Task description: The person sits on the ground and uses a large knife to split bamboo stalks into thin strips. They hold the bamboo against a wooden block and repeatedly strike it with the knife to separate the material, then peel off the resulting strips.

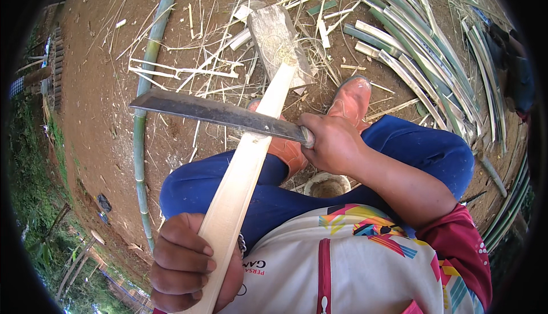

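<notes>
Bamboo strip (pixel 237 177) is clasped near its lower end by the left hand (pixel 181 260), fingers curled toward its left edge; its far end is seen over a wooden block (pixel 273 29), well ahead of that hand. Knife (pixel 211 113) is clenched by the right hand (pixel 335 146), blade extended leftward across the strip (contact not discernible). Handle is mostly hidden by the fist; strip's near end is cut off.

We are in an open-air bamboo workplace: we see bare brown earth (pixel 100 97) littered with slivers (pixel 191 20), a long green pole (pixel 140 137), a heap of split strips (pixel 428 57), a wooden block (pixel 275 34), a long blade (pixel 211 111) and leafy greenery (pixel 28 177) at the edge.
</notes>
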`<state>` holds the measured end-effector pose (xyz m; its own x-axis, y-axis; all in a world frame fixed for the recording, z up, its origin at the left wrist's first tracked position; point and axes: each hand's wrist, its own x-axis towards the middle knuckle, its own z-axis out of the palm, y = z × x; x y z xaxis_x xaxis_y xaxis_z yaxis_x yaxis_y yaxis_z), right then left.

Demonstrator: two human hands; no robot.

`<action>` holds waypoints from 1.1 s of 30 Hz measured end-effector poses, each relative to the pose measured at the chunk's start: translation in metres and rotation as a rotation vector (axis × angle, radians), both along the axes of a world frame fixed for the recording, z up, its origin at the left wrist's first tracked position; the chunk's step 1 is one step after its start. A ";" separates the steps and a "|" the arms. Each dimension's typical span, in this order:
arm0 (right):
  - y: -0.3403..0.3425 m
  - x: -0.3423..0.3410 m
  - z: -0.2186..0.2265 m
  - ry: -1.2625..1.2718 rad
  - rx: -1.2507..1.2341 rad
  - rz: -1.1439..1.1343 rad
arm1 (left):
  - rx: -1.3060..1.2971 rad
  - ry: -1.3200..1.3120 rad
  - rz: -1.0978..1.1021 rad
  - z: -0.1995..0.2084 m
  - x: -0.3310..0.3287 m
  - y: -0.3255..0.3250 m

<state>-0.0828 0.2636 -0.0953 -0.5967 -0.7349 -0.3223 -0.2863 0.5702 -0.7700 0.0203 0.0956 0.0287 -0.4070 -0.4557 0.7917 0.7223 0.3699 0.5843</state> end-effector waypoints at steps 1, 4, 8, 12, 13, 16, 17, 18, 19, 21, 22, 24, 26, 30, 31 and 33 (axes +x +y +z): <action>0.000 0.000 -0.001 -0.003 0.003 0.005 | -0.008 0.010 -0.001 0.000 0.000 0.000; 0.000 -0.001 -0.003 -0.009 0.003 0.009 | -0.022 0.025 -0.011 -0.003 0.000 -0.001; 0.002 0.000 -0.008 0.020 -0.009 -0.002 | -0.013 0.020 -0.024 -0.003 0.002 0.000; 0.004 -0.008 -0.023 0.007 0.055 -0.033 | -0.042 -0.044 -0.027 0.001 0.011 0.000; 0.004 -0.009 -0.026 0.007 0.071 -0.028 | -0.040 -0.038 -0.034 0.000 0.011 -0.001; 0.005 -0.012 -0.036 -0.004 0.087 -0.056 | -0.034 -0.024 -0.083 0.001 0.009 -0.001; 0.005 -0.012 -0.039 -0.008 0.086 -0.073 | -0.030 -0.022 -0.119 0.004 0.007 0.000; 0.004 -0.014 -0.041 -0.026 0.108 -0.079 | -0.027 -0.017 -0.156 0.005 0.005 0.001; 0.004 -0.017 -0.044 -0.044 0.130 -0.085 | -0.025 0.011 -0.139 0.005 0.003 0.003; 0.004 -0.021 -0.049 -0.061 0.148 -0.096 | -0.019 0.066 -0.105 0.003 -0.001 0.006; 0.004 -0.022 -0.050 -0.062 0.145 -0.100 | -0.012 0.047 -0.123 0.003 -0.001 0.004; 0.005 -0.023 -0.051 -0.065 0.132 -0.091 | 0.003 0.011 -0.156 0.004 0.002 0.000; 0.009 -0.022 -0.037 -0.079 0.110 -0.063 | 0.012 -0.025 -0.152 0.006 0.003 0.000; 0.004 -0.015 0.005 -0.094 0.060 0.036 | 0.016 -0.057 -0.140 0.008 0.006 -0.002; 0.005 -0.012 0.008 -0.086 0.016 0.043 | 0.010 -0.052 -0.136 0.008 0.006 -0.003; 0.006 -0.007 0.013 -0.085 -0.043 0.055 | -0.001 -0.043 -0.130 0.007 0.005 -0.002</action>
<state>-0.0902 0.2700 -0.0823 -0.5265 -0.7803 -0.3375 -0.2487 0.5210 -0.8165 0.0256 0.0935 0.0358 -0.4959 -0.3957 0.7730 0.7388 0.2755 0.6150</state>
